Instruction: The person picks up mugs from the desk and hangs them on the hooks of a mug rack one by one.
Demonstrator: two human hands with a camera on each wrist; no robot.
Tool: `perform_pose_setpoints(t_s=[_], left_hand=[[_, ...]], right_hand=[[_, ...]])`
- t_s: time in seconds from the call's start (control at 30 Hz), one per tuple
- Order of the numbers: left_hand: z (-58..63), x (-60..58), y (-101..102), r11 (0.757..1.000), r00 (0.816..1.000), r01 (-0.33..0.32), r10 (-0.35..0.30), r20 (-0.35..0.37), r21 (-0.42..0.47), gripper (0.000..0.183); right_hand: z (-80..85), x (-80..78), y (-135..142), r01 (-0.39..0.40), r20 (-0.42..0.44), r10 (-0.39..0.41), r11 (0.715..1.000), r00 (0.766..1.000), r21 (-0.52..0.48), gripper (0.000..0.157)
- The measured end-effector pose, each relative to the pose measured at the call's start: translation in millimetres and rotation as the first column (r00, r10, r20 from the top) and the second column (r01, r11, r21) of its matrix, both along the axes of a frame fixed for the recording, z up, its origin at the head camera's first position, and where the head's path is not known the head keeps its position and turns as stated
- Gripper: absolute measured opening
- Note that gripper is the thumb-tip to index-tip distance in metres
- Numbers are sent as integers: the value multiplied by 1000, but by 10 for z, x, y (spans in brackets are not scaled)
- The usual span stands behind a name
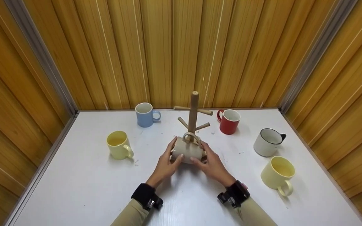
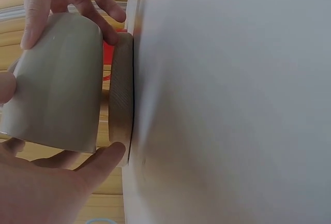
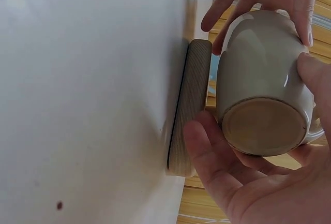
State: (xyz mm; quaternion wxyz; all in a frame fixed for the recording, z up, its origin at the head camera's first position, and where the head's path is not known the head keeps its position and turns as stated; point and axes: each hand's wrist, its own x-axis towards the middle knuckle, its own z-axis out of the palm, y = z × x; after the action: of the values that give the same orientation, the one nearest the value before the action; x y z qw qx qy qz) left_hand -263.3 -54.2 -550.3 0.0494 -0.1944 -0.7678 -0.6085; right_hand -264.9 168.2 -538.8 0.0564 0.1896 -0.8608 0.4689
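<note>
- The left hand (image 1: 163,166) and the right hand (image 1: 214,166) are clamped on one grey mug (image 1: 187,153) from either side, both thumbs on the side facing the person.
- The grey mug lies sideways in that grip, its mouth toward the left hand, its base toward the right hand, and its handle (image 1: 199,141) uppermost.
- It is midway between the left and right edges of the counter (image 1: 74,188), just in front of the post of a wooden mug rack (image 1: 193,114).
- The wrist views show a gap between the grey mug and the rack's wooden base (image 2: 121,94); whether any fingertips touch that base, I cannot tell.
- Four bare pegs show on the upper part of the post.
- A blue mug (image 1: 145,119) stands upright near the back edge, left of the rack, handle toward the right edge.
- A red mug (image 1: 228,127) stands near the back edge, right of the rack, handle toward the left edge.
- A yellow mug (image 1: 117,151) stands upright toward the left edge.
- Near the right edge stands a white mug (image 1: 262,146) with a black rim; just in front of it is a second yellow mug (image 1: 271,177).
</note>
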Motion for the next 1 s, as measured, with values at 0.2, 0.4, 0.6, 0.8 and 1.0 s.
perform_pose_setpoints(t_s=[0.2,0.4,0.6,0.8,1.0], left_hand=[[27,13,-3,1000,1000,-17,17,-4,-19,71],[29,14,-7,999,999,-43,43,-4,-5,69],[2,42,-16,998,998,-55,55,13,16,68],[29,31,-13,996,995,-91,90,-49,-23,67],[118,44,5,979,973,-178,159,-167,-100,68]], right_hand=[[23,0,10,-15,-38,15,1000,999,-1,71],[16,-9,13,-23,-35,23,1000,999,5,68],[19,11,20,-30,-18,30,999,999,16,68],[21,19,34,-19,-8,19,1000,1000,9,67],[9,23,56,-13,-8,13,1000,1000,16,66]])
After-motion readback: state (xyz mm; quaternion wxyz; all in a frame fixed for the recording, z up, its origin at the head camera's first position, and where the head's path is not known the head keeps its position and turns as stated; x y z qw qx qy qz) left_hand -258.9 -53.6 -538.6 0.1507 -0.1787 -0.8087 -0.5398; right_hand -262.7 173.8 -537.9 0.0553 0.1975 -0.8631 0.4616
